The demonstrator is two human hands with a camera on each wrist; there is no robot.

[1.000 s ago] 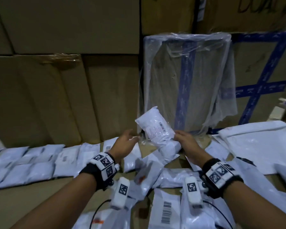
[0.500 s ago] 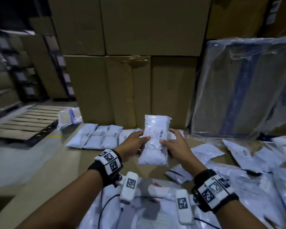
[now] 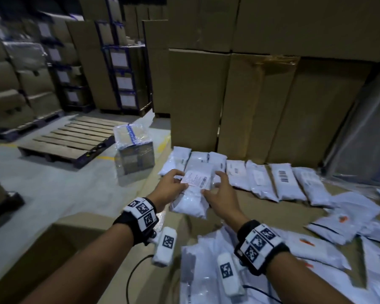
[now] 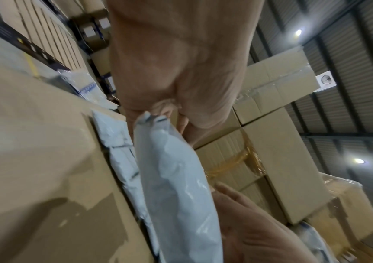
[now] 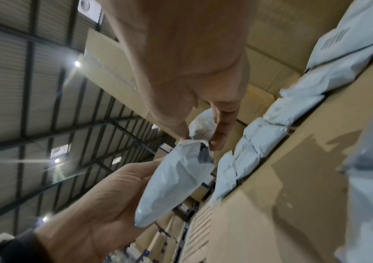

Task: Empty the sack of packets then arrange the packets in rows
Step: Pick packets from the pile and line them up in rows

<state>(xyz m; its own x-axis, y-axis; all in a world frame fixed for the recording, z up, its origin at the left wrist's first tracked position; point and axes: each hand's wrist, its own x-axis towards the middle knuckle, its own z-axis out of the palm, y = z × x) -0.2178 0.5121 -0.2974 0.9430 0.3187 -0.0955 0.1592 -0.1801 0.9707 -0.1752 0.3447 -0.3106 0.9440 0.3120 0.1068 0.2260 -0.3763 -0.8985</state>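
Cardboard boxes [image 3: 261, 110] just behind packet row [image 3: 259, 178]; pallet [image 3: 70, 137] leftward.

We can't read any text here: the held packet [image 3: 194, 185] has a blurry printed label, a row packet [image 3: 283, 176] shows a barcode, wristbands [image 3: 144, 212] carry square markers.

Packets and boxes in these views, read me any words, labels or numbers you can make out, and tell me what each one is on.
No text can be read in any view.
Held packet: white label with print and a barcode, too blurred.
Row packet: barcode only, digits illegible.
Right wrist view, packet: dark lettering, too blurred.
Rack box labels: too small.
Wristbands: square coded markers, no words.
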